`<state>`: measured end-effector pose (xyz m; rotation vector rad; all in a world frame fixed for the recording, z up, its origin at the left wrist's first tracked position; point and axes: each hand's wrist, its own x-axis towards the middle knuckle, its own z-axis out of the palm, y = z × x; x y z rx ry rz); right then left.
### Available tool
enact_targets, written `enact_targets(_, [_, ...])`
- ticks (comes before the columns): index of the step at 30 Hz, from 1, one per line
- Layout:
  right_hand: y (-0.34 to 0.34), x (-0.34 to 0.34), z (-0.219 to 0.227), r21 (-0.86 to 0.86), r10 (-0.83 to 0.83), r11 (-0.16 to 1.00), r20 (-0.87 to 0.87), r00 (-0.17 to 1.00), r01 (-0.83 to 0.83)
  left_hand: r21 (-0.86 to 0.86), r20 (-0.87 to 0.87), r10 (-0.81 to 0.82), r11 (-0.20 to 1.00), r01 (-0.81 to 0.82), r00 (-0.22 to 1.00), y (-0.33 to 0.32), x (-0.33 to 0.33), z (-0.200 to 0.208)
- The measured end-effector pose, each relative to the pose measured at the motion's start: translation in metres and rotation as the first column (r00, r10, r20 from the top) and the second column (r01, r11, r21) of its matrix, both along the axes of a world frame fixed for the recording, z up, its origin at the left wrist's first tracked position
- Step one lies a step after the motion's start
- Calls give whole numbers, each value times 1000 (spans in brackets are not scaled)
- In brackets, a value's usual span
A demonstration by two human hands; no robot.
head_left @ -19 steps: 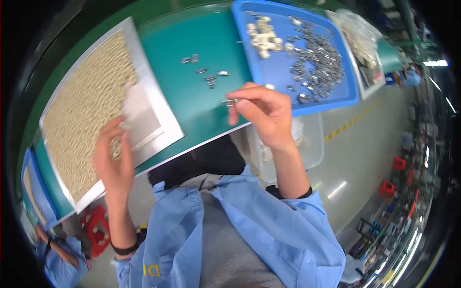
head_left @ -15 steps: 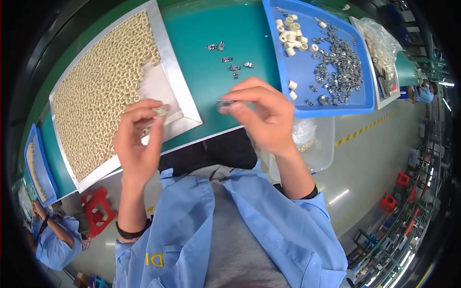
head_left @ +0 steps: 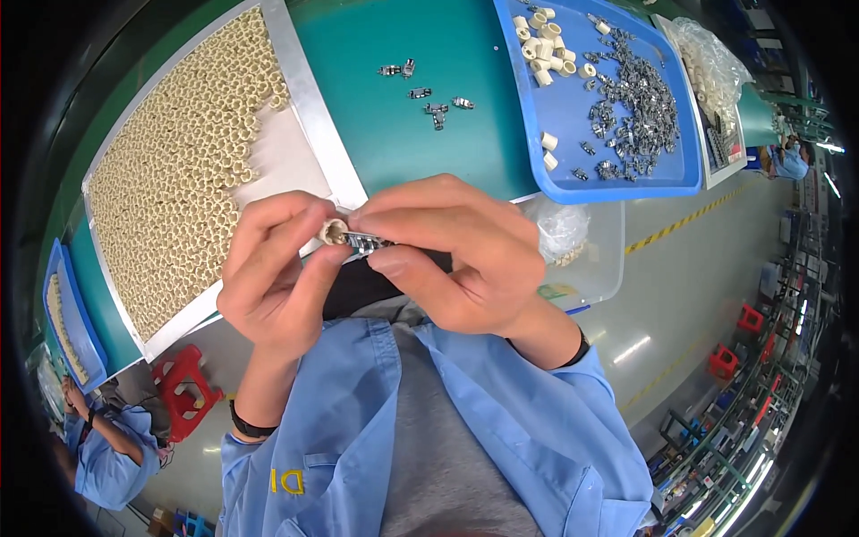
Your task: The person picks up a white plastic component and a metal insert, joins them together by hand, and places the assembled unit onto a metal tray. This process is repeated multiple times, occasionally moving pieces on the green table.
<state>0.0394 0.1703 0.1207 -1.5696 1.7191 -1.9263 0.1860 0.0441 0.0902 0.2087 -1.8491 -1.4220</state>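
My left hand [head_left: 279, 268] pinches a short cream-coloured cylindrical sleeve [head_left: 335, 233] between thumb and fingers, its open end turned to the right. My right hand [head_left: 465, 259] grips a small shiny metal clip [head_left: 365, 242] by thumb and fingertips. The clip's left tip meets the sleeve's opening; how far it reaches inside I cannot tell. Both hands are raised in front of my body near the table's front edge. Beyond them several loose metal clips [head_left: 436, 114] lie on the green tabletop [head_left: 358, 134].
At left, a metal-rimmed tray [head_left: 324, 143] is packed with upright cream sleeves [head_left: 170, 179]. A blue tray [head_left: 617, 192] at right holds loose sleeves [head_left: 543, 49] and a heap of metal clips [head_left: 640, 116]. Below it stands a clear plastic bin [head_left: 604, 259]. Another person [head_left: 112, 447] works at far left.
My hands have come together from apart, moving nearer my body. The metal clip in my right hand now meets the sleeve in my left, which has turned its opening rightward.
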Motion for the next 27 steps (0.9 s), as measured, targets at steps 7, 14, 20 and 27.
enact_targets(7, [-4, -19, 8, -28, -50, 999, -288, 956, 44, -3, -21, -30, 1000, 30, 999, 1, 0, 3])
enact_targets(14, [-4, -15, 9, -22, -43, 999, -280, 959, 39, -38, -7, -31, 999, 31, 999, 2, 1, 3])
enact_targets(20, [-2, -13, 9, -20, -45, 999, -303, 952, 41, -55, 45, -16, 998, 18, 999, 5, 5, 7])
enact_targets(27, [0, -13, 9, -20, -69, 998, -352, 933, 66, -73, 69, -22, 997, 27, 997, 6, 4, 10])
